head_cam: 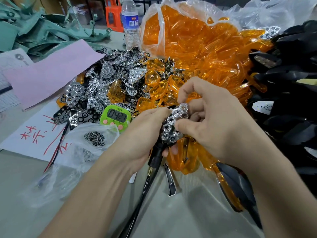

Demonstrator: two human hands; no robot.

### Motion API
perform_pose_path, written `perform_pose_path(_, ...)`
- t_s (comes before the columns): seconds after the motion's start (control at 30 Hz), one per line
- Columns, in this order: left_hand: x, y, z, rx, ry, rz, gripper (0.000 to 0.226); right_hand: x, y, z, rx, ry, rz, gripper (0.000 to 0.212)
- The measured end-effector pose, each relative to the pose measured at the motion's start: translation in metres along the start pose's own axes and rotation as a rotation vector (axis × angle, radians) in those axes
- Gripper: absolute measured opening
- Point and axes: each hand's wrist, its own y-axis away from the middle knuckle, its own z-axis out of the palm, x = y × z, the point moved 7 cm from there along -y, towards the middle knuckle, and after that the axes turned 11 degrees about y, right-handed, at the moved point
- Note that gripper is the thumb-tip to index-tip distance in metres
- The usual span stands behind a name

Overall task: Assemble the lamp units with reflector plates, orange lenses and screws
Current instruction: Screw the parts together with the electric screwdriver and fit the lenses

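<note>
The left hand (pixel 145 134) is curling around the black lamp unit (pixel 157 155) from below. The right hand (pixel 214 127) is pinching the reflector plate (pixel 173 125), which is lying against the unit between both hands.

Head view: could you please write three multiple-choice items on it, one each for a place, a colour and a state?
1. Where is the green timer? A. Beside the bag of screws. B. On a stool. C. Inside the lens bag.
2. What colour is the plain paper sheet left of the loose reflector plates? A. Blue. B. Yellow. C. Pink.
3. What is the right hand doing? A. Lying flat on the table. B. Pinching a reflector plate. C. Lifting the bottle.
Key: 1 A, the timer sits just beyond the bag; 2 C, it is plainly pink; 3 B, thumb and fingertips pinch the plate.
</note>
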Motion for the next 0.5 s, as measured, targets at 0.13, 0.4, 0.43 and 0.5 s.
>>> perform_pose_path(0.13, -0.002, 0.0, 0.002, 0.012, 0.071, -0.028, 0.026, 0.007, 0.005, 0.004, 0.074, -0.269, -0.024, 0.029)
perform_pose_path(0.4, -0.004, 0.0, 0.003, 0.017, 0.16, -0.088, 0.029, 0.015, 0.013, 0.012, 0.192, -0.578, -0.006, 0.021)
perform_pose_path(0.43, -0.004, 0.0, 0.003, 0.015, 0.194, -0.105, 0.026, 0.015, 0.013, 0.012, 0.195, -0.573, -0.007, 0.022)
perform_pose_path(0.5, -0.006, 0.0, 0.002, 0.032, 0.236, -0.131, 0.023, 0.016, 0.013, 0.012, 0.199, -0.528, -0.002, 0.023)
